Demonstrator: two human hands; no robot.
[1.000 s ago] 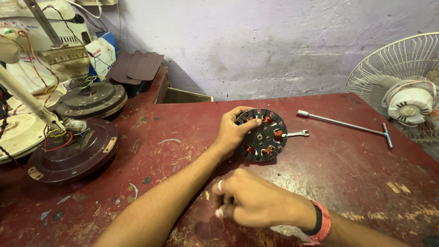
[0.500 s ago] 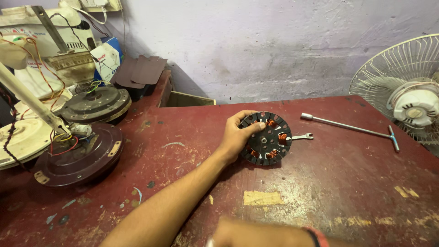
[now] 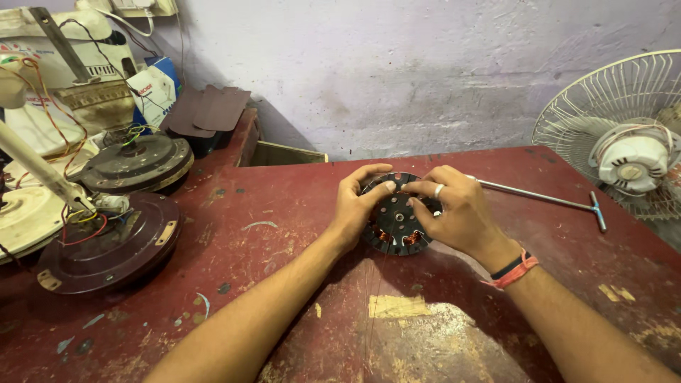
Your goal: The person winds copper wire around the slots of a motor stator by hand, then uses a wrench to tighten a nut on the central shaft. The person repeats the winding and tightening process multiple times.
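- My left hand (image 3: 352, 211) grips the round black fan stator with copper windings (image 3: 395, 223) at its nine o'clock edge, fingers curled over the rim.
- My right hand (image 3: 457, 209) clamps the same stator from three o'clock; it rests on the worn red table (image 3: 298, 213).
- A long metal T-handle wrench (image 3: 546, 200) lies at three o'clock, just past my right hand.
- A dark brown ceiling-fan motor housing (image 3: 106, 245) sits well apart at nine o'clock.
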